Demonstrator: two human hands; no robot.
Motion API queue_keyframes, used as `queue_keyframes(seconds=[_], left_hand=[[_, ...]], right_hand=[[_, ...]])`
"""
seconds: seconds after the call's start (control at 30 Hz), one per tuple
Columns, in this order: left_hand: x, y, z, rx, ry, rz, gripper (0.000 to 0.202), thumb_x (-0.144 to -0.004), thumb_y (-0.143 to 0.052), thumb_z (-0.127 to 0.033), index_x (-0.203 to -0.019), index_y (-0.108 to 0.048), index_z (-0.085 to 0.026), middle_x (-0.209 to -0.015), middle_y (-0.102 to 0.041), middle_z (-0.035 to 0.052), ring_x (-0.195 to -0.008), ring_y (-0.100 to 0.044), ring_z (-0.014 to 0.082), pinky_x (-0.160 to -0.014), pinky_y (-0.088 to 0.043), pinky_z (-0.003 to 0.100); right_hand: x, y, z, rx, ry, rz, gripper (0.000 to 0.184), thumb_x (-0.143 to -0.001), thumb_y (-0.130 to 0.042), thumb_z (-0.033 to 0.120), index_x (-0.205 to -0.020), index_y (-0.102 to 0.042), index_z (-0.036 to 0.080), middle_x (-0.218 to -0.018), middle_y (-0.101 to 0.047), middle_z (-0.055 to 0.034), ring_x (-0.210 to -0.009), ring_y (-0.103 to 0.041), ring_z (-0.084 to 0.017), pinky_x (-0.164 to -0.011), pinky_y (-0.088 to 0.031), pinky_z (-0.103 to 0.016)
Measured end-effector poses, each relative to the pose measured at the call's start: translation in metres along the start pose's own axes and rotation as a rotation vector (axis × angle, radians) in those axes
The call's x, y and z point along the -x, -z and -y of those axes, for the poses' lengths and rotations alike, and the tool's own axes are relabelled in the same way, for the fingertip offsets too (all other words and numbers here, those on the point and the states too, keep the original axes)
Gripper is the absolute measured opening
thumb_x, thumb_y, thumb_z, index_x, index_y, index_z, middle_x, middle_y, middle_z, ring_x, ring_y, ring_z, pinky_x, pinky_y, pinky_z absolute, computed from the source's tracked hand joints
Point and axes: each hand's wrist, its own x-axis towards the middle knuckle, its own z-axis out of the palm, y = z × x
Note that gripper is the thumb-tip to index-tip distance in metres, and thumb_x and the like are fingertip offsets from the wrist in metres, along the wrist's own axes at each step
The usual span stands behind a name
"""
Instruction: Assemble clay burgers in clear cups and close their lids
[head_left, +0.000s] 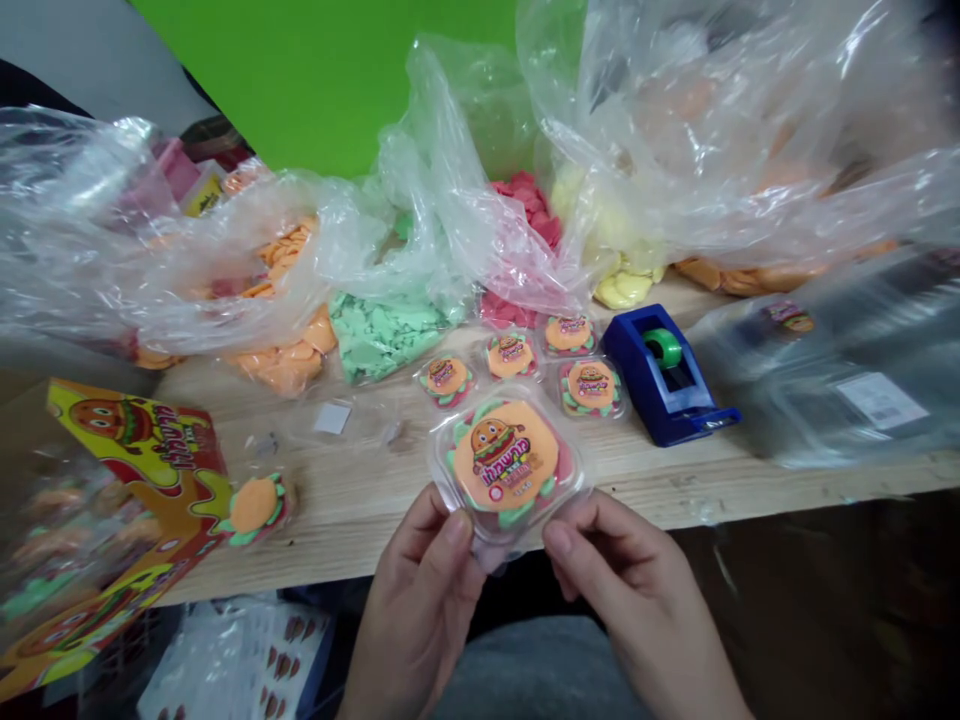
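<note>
A clear plastic clamshell pack [506, 460] with a burger-shaped candy inside is held up near the table's front edge. Orange, green and red layers show through it, and a printed burger label covers its top. My left hand [427, 590] pinches its lower left corner between thumb and fingers. At the lower right corner, my right hand [619, 580] grips the rim in the same way. Just behind it on the table lie several smaller-looking labelled packs, among them a burger pack [590, 387] and another pack [446, 380].
Behind stand plastic bags of green pieces [390, 330], orange pieces [285, 350], red pieces [529, 210] and yellow pieces [628, 280]. A blue tape dispenser [660, 380] is at right, beside stacked clear plastic packaging [832, 370]. A printed display box [142, 480] and an unlabelled burger candy [255, 508] are at left.
</note>
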Motion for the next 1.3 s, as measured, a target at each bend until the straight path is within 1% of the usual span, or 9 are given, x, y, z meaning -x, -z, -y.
queue_keyframes(seconds=[0.33,0.43,0.53,0.63,0.73,0.83,0.97,1.1,1.3], left_hand=[[-0.007,-0.002,0.001,0.103,-0.018,0.076,0.013,-0.084,-0.050,-0.019,-0.083,-0.063,-0.017,-0.097,-0.067,0.0050,-0.105,-0.054,0.0194,-0.093,-0.039,0.032],[-0.008,-0.001,0.003,0.150,0.017,0.090,0.019,-0.083,-0.052,-0.018,-0.098,-0.062,-0.013,-0.095,-0.067,0.0084,-0.099,-0.058,0.0205,-0.089,-0.041,0.033],[-0.011,0.007,0.008,0.205,0.087,0.080,0.013,-0.078,-0.058,-0.019,-0.086,-0.063,-0.011,-0.080,-0.066,0.0077,-0.083,-0.062,0.0176,-0.081,-0.044,0.031],[-0.015,0.024,0.017,0.185,0.222,0.091,0.014,-0.074,-0.062,-0.027,-0.073,-0.059,-0.013,-0.068,-0.063,0.0049,-0.067,-0.062,0.0156,-0.069,-0.047,0.030],[-0.015,0.047,0.018,-0.232,0.186,0.026,0.022,-0.079,-0.054,-0.036,-0.074,-0.058,-0.015,-0.070,-0.062,0.0041,-0.066,-0.061,0.0164,-0.069,-0.048,0.032],[-0.011,0.083,-0.002,-0.983,-0.173,-0.372,0.024,-0.085,-0.045,-0.037,-0.082,-0.059,-0.018,-0.087,-0.064,0.0060,-0.084,-0.061,0.0189,-0.080,-0.046,0.031],[-0.009,0.149,-0.056,-1.262,-0.324,-0.726,0.042,-0.082,-0.047,-0.041,-0.116,-0.046,-0.016,-0.134,-0.040,0.0171,-0.130,-0.027,0.0286,-0.106,-0.014,0.043],[-0.013,0.196,-0.093,-1.831,-0.080,-0.613,0.094,-0.056,-0.071,-0.039,-0.135,-0.027,-0.009,-0.145,-0.019,0.0239,-0.135,-0.001,0.0391,-0.103,0.010,0.054],[0.000,0.196,-0.091,-2.063,0.068,-0.386,0.087,-0.059,-0.064,-0.033,-0.135,-0.028,-0.011,-0.130,-0.045,0.0225,-0.125,-0.036,0.0358,-0.104,0.000,0.055]], right_hand=[[-0.003,0.002,-0.003,0.381,0.246,0.025,0.016,-0.084,-0.050,0.023,-0.071,-0.060,0.021,-0.062,-0.059,0.0010,-0.060,-0.057,-0.014,-0.057,-0.045,-0.023],[-0.003,0.006,-0.017,0.525,0.332,-0.161,0.004,-0.079,-0.057,0.027,-0.078,-0.056,0.024,-0.067,-0.055,0.0001,-0.062,-0.055,-0.017,-0.057,-0.045,-0.026],[-0.009,0.012,-0.034,0.578,0.552,-0.422,0.038,-0.068,-0.069,0.026,-0.102,-0.052,0.027,-0.104,-0.053,-0.0075,-0.093,-0.053,-0.027,-0.082,-0.044,-0.042],[-0.019,0.019,-0.049,0.669,0.774,-0.127,0.040,-0.071,-0.064,0.016,-0.104,-0.057,0.036,-0.122,-0.052,-0.0032,-0.116,-0.045,-0.032,-0.097,-0.035,-0.053],[-0.028,0.025,-0.065,0.729,0.812,0.155,0.040,-0.074,-0.059,0.013,-0.106,-0.061,0.038,-0.114,-0.062,0.0004,-0.111,-0.053,-0.028,-0.093,-0.044,-0.048],[-0.032,0.036,-0.087,0.757,0.762,0.164,0.040,-0.077,-0.054,0.012,-0.111,-0.061,0.033,-0.112,-0.065,-0.0014,-0.106,-0.058,-0.026,-0.090,-0.048,-0.043],[-0.037,0.058,-0.114,0.895,0.794,0.014,0.037,-0.077,-0.054,0.011,-0.106,-0.065,0.032,-0.106,-0.066,-0.0038,-0.106,-0.057,-0.029,-0.090,-0.045,-0.046],[-0.053,0.067,-0.119,1.106,0.795,-0.110,0.031,-0.077,-0.055,0.011,-0.102,-0.064,0.027,-0.106,-0.061,-0.0093,-0.105,-0.054,-0.033,-0.089,-0.042,-0.051],[-0.052,0.037,-0.099,0.993,0.661,-0.166,0.023,-0.081,-0.053,0.020,-0.102,-0.062,0.019,-0.113,-0.055,-0.0134,-0.101,-0.054,-0.031,-0.087,-0.042,-0.050]])
